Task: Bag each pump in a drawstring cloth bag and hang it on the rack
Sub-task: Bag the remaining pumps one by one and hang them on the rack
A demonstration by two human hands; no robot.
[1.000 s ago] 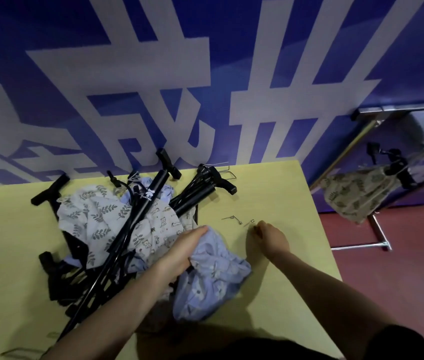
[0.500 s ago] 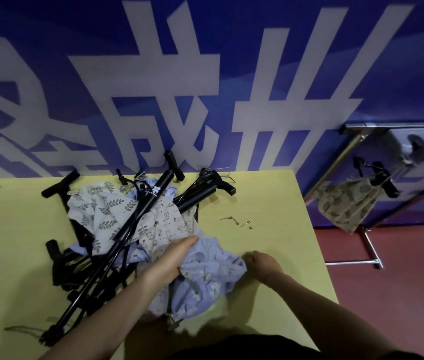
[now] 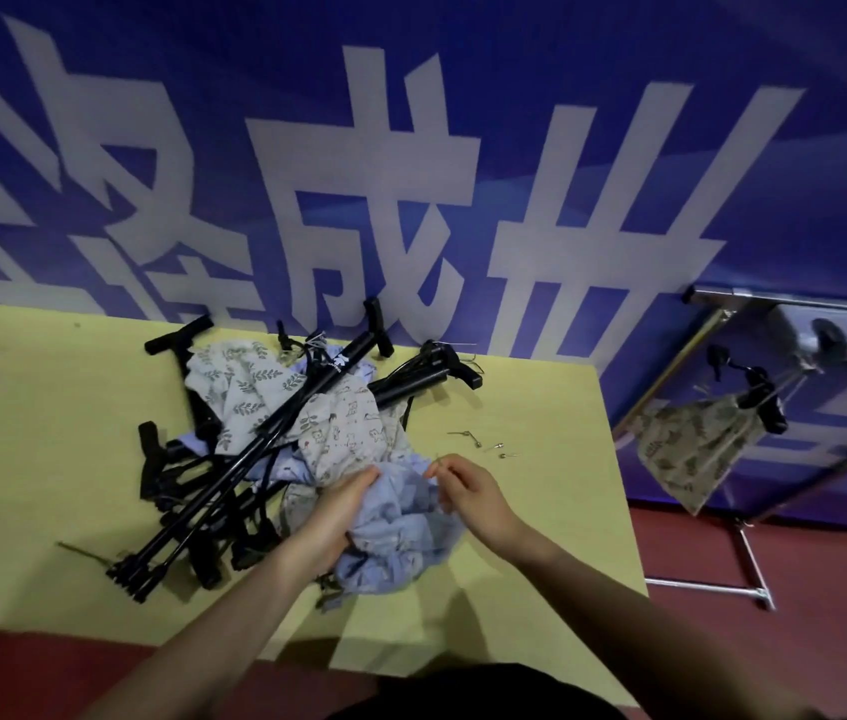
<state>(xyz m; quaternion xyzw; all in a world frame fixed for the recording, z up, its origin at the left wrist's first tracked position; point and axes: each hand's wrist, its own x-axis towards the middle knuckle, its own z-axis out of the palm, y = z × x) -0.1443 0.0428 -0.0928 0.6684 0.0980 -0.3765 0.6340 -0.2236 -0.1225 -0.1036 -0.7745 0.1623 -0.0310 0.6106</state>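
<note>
Head view: both hands, left point(image 3: 346, 504) and right point(image 3: 468, 493), pinching pale-blue drawstring bag point(image 3: 400, 532) near counter point(image 3: 541, 511) front edge; best spread mouth wide before loading pump point(image 3: 276, 439).

Left hand point(image 3: 338, 511) is gripping the blue bag point(image 3: 400, 532) on the table point(image 3: 47, 459); right hand point(image 3: 468, 493) is pinching its near-right edge. Pumps point(image 3: 276, 439) are lying left.
</note>
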